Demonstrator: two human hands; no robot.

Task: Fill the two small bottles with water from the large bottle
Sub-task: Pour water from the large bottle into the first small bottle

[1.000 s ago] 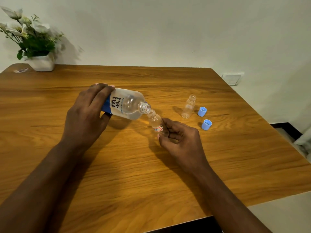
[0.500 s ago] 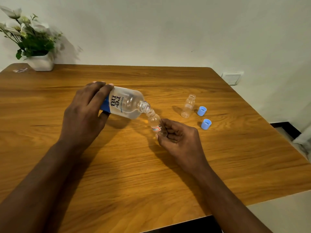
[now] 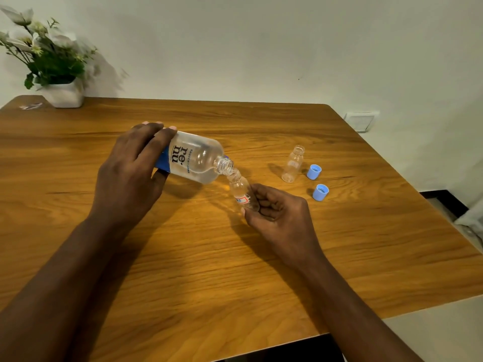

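My left hand [image 3: 130, 176] grips the large clear bottle [image 3: 198, 160] with the blue and white label, tipped almost level above the table, mouth pointing right. Its open neck meets the mouth of a small clear bottle [image 3: 240, 189], tilted to the left and held low in my right hand [image 3: 277, 218]. The fingers of that hand hide the small bottle's base. A second small bottle [image 3: 293, 163] stands upright and uncapped on the table further right, and it looks empty.
Two blue caps [image 3: 314, 171] [image 3: 320, 192] lie open side up just right of the standing bottle. A white pot with flowers [image 3: 64, 94] sits at the far left corner of the wooden table [image 3: 235, 270]. The table's right edge runs near a wall socket [image 3: 361, 121].
Both hands and the two joined bottles have stayed almost still; the large bottle has shifted very slightly up and back.
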